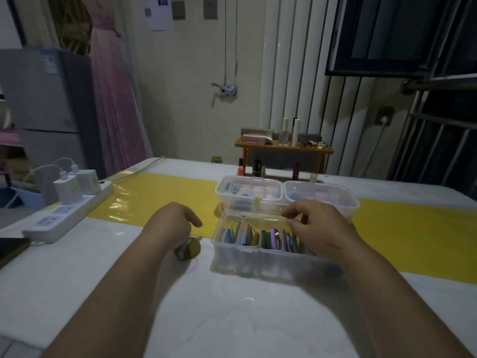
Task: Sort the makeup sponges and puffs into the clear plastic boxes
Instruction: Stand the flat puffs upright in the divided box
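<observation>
Your right hand (pixel 317 228) hovers loosely curled over the divided clear box (pixel 260 251) mid-table; your left hand (pixel 171 223), curled, sits above puffs (pixel 189 250)

We see a dim, bluish room with soft light falling from overhead, glinting off the glossy yellow strip (pixel 160 200) and the white table (pixel 232 306). The window (pixel 402 34) is dark. Straight lines bow toward the edges from the wide lens, and our forearms and the near clear box (pixel 258 259) look slightly smeared and soft.
</observation>
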